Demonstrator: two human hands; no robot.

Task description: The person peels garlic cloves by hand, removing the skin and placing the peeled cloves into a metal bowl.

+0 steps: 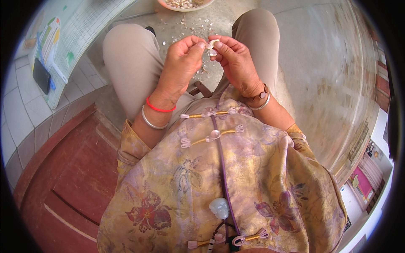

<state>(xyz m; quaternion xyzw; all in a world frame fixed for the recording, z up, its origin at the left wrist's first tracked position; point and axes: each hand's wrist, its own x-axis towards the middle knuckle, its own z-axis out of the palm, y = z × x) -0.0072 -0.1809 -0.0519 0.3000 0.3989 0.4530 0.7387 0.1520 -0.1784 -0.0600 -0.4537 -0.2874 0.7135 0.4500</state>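
Note:
My left hand (183, 61) and my right hand (234, 60) meet fingertip to fingertip between my knees, above the floor. A pale, curved clove, apparently garlic (214, 43), is pinched between my right thumb and fingers. A loose flap of papery skin (213, 52) hangs below it by my right fingertips. My left thumb and forefinger pinch a thin strip of peel (207, 45) at the clove's left edge. Scattered bits of peel (202, 29) lie on the concrete underneath.
Ahead stands a bowl (186, 9) of cloves, cut off by the frame. A sheet-covered table (79, 38) on the left bears a black phone (41, 76). A red wooden door (72, 177) is at lower left. Between my thighs shows a brown wooden piece (202, 89).

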